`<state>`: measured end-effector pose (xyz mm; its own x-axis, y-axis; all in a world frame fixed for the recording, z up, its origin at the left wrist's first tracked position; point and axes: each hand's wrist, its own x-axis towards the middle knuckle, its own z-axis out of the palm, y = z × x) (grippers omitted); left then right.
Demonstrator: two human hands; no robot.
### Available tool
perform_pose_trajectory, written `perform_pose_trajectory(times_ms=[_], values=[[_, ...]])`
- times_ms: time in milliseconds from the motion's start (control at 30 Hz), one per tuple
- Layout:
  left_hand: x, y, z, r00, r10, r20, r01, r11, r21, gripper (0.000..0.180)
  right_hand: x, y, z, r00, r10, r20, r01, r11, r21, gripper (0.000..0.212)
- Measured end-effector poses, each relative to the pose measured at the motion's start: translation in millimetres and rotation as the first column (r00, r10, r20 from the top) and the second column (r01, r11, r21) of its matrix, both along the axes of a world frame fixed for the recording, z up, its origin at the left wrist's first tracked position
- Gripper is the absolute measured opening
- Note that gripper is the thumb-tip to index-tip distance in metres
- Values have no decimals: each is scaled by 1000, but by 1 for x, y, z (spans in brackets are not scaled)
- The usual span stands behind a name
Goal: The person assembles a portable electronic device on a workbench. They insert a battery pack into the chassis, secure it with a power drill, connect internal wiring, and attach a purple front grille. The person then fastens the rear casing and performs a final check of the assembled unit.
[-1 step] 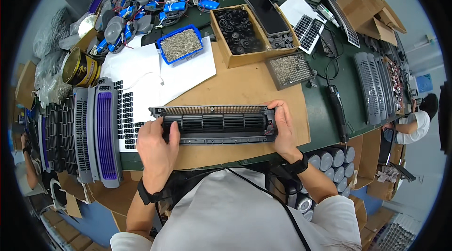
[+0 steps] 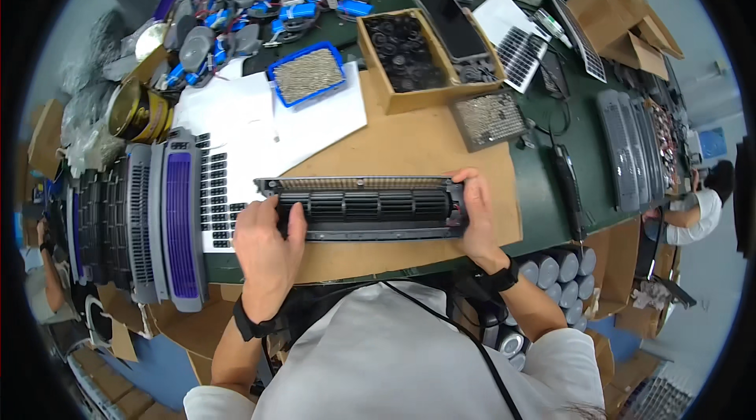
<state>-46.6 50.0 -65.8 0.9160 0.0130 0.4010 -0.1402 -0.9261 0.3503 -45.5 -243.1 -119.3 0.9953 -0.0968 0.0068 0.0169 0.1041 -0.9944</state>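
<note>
In front of me is a long dark grey plastic housing point(image 2: 370, 236), lying lengthwise over a brown cardboard sheet point(image 2: 431, 135). A black finned cylindrical fan roller point(image 2: 370, 205) sits along its open inside. My left hand point(image 2: 269, 240) is closed on the housing's left end, its thumb over the near side and its fingertips partly hidden. Around the right end my right hand point(image 2: 483, 223) is wrapped, thumb at the top corner. Small red wiring shows inside the housing beside that hand.
Beyond the sheet stand a blue tray of small metal parts point(image 2: 309, 76), a divided box of black parts point(image 2: 394, 97) and a grey screw tray point(image 2: 488, 118). A corded screwdriver point(image 2: 567, 188) lies right. Grey-and-purple grille panels point(image 2: 183, 227) stand left. A co-worker point(image 2: 697, 211) is far right.
The whole view has shifted slightly, with surroundings a little farther right. My hands keep the same hold on the housing.
</note>
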Motion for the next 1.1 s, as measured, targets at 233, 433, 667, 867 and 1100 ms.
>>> perform_pose_trajectory(times_ms=[233, 433, 667, 867, 1100], values=[[2, 12, 14, 977, -155, -148, 147, 987, -60, 23, 18, -21, 15, 998, 55, -40, -60, 988, -140, 27], [49, 65, 109, 983, -183, -29, 179, 978, -107, 17, 21, -13, 43, 991, -115, 64, 128, 953, -274, 17], [230, 149, 60, 967, 53, 249, -28, 994, -105, 39, 20, 13, 71, 966, 87, 242, 119, 682, -721, 22], [296, 173, -28, 982, 131, 139, -145, 985, 99, 77, 16, 15, 61, 942, 97, 322, 206, 593, -779, 24], [302, 187, -18, 996, 80, 45, -76, 995, -70, 58, 15, 19, 62, 946, 110, 304, 201, 538, -819, 22]])
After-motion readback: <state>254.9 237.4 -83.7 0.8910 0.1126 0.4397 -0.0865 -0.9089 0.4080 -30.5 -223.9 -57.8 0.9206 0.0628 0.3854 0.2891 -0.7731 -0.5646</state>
